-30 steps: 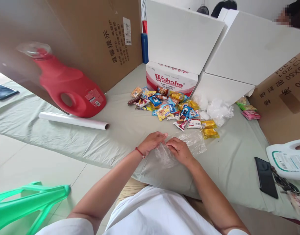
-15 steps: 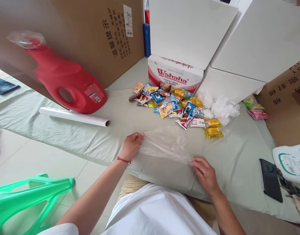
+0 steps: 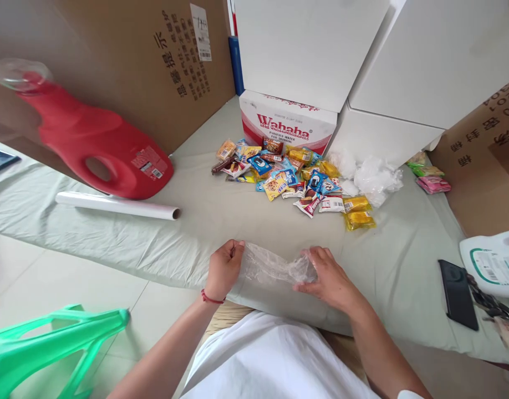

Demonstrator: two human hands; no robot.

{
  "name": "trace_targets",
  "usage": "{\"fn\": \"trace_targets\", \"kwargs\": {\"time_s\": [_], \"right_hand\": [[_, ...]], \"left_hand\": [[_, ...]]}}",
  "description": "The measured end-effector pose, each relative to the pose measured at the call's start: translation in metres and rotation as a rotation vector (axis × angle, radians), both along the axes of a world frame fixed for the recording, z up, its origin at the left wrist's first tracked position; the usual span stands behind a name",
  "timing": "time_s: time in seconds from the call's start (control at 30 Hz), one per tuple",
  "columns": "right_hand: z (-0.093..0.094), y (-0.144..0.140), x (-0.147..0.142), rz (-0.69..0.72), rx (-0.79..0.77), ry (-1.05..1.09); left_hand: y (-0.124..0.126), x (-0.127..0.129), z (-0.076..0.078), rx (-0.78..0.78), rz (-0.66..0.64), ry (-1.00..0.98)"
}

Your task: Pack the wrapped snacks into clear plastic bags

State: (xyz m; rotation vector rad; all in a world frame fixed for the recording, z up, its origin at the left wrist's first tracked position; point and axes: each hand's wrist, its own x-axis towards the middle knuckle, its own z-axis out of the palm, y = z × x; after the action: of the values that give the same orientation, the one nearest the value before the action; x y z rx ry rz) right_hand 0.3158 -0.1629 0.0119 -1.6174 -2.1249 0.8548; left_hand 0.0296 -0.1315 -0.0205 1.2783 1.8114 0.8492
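Between my hands stretches a thin clear plastic bag (image 3: 265, 263), bunched at its right end. The fingers of my left hand (image 3: 224, 270) pinch its left end, and a red cord bracelet circles that wrist. My right hand (image 3: 329, 280) curls around the bunched right end, with thumb and fingers apart on either side of the plastic. Beyond the bag lies a pile of small wrapped snacks (image 3: 279, 180). Two yellow packets (image 3: 360, 220) sit at the pile's right edge, near crumpled clear bags (image 3: 375, 177).
A white roll (image 3: 117, 205) lies at left below a red jug (image 3: 108, 144). Behind the snacks stand a Wahaha carton (image 3: 288, 124) and white boxes (image 3: 308, 50). At right are a black phone (image 3: 458, 293), keys and a white bottle (image 3: 493, 266). A green stool (image 3: 55, 343) stands at lower left.
My right hand has moved left and a little up, gathering the bag's right end. The bag was spread wider and flatter before. My left hand keeps its pinch, slightly lower in view.
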Motion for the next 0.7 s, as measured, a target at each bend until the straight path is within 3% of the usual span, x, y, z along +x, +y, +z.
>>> {"fn": "trace_targets", "kwargs": {"time_s": [0.1, 0.23, 0.3, 0.4, 0.47, 0.57, 0.7], "right_hand": [[-0.019, 0.015, -0.024, -0.063, 0.043, 0.141], [-0.036, 0.037, -0.038, -0.218, -0.149, 0.517], [-0.035, 0.046, -0.043, -0.267, -0.246, 0.591], [-0.023, 0.052, -0.052, -0.255, -0.231, 0.491], [-0.012, 0.052, -0.061, -0.210, -0.104, 0.332], [-0.002, 0.050, -0.078, -0.140, 0.080, 0.123], [-0.006, 0.051, -0.082, -0.146, 0.044, 0.118]], "left_hand": [[-0.006, -0.004, -0.001, -0.022, 0.020, -0.022], [-0.020, -0.025, -0.004, -0.136, -0.027, -0.082], [-0.029, -0.039, 0.001, -0.155, -0.044, -0.112], [-0.039, -0.052, 0.021, 0.027, 0.015, 0.080], [-0.042, -0.044, 0.038, 0.203, 0.021, 0.240], [-0.038, -0.011, 0.051, 0.361, -0.125, 0.291], [-0.023, 0.032, 0.033, 0.360, -0.304, 0.230]]}}
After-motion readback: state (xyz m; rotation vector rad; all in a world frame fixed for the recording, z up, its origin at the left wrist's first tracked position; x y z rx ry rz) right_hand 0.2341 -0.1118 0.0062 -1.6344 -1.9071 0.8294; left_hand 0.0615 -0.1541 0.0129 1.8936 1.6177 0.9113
